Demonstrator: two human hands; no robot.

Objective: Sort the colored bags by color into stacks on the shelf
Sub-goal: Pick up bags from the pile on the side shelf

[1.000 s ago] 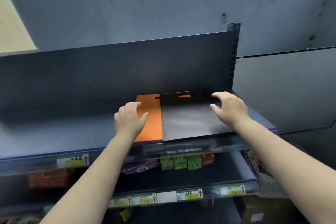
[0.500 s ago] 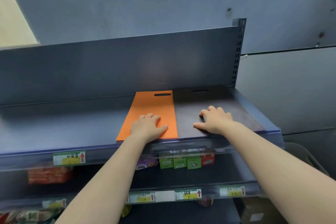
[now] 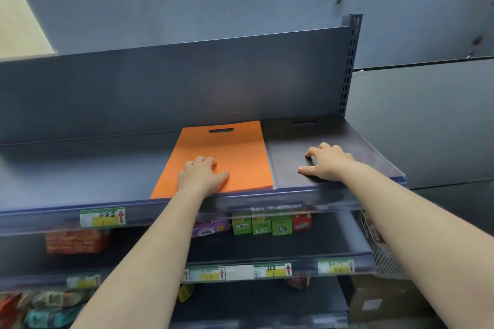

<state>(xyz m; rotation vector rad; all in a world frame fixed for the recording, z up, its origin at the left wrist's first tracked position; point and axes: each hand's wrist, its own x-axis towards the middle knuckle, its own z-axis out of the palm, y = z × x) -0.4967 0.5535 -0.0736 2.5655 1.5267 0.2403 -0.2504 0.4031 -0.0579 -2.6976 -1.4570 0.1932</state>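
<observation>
Left hand [image 3: 201,175] flat on the orange bag [image 3: 235,152], fingers spread, gripping nothing; right hand [image 3: 330,164] presses the black bag [image 3: 288,152] likewise, side by side on the shelf [image 3: 80,168].

A shop: dark grey metal retail shelving w/ slotted upright post [image 3: 350,61], green-and-yellow price labels w/ red arrows [image 3: 103,217] on shelf edges, small green product boxes [image 3: 260,225] & packaged snacks [image 3: 74,240] below.

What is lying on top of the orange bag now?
Only the left hand rests on the orange bag, near its front edge, fingers loosely bent. The dark bag lies beside it, not on it. What is under the hand is covered.
</observation>
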